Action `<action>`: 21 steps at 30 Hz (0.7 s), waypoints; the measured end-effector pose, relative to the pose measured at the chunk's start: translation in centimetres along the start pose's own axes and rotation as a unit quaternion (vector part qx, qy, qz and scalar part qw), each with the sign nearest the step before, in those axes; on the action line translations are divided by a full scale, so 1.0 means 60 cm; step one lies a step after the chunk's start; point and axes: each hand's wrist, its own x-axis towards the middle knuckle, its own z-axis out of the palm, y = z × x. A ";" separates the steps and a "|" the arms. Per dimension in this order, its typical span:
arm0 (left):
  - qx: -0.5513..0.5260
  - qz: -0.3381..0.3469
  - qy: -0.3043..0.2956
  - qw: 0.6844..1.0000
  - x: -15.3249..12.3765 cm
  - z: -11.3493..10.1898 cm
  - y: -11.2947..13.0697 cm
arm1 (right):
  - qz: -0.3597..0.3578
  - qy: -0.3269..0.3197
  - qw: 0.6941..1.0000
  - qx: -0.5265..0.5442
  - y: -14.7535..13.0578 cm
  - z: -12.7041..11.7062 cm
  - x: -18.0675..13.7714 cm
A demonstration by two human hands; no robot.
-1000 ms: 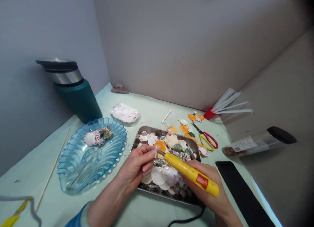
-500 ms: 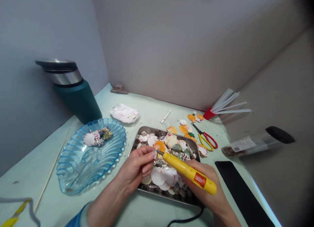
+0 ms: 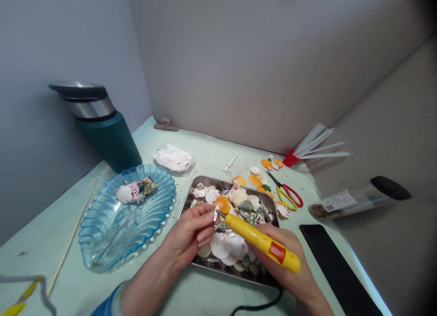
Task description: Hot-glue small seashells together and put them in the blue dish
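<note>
My left hand [image 3: 191, 234] pinches a small shell [image 3: 215, 213] between thumb and fingertips, above a metal tray [image 3: 269, 279] heaped with seashells. My right hand [image 3: 287, 266] grips a yellow glue gun [image 3: 261, 243] with an orange label, its metal tip touching the small shell. A black cord [image 3: 256, 307] runs from the glue gun toward me. The tray's shells are white, orange and dark green.
A blue shell-shaped glass dish [image 3: 126, 216] with a few shells sits left of the tray. Behind it stands a teal flask [image 3: 102, 129]. Red-and-yellow scissors [image 3: 287, 193], loose orange shells, clear glue sticks [image 3: 317, 147], a plastic tube [image 3: 358, 200] and a black phone [image 3: 337, 270] lie right.
Almost nothing has moved. The glue gun has dipped slightly and its tip stays at the small shell in my left hand.
</note>
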 end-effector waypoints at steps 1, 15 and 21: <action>-0.002 0.000 0.001 1.000 0.000 0.001 0.000 | 0.001 -0.006 1.000 0.001 0.001 0.000 -0.001; 0.000 -0.004 -0.007 1.000 0.002 -0.002 0.000 | 0.009 -0.005 1.000 0.003 0.002 0.001 -0.001; -0.012 -0.003 0.001 1.000 0.004 0.000 0.001 | -0.004 -0.031 0.999 0.003 0.004 -0.005 -0.005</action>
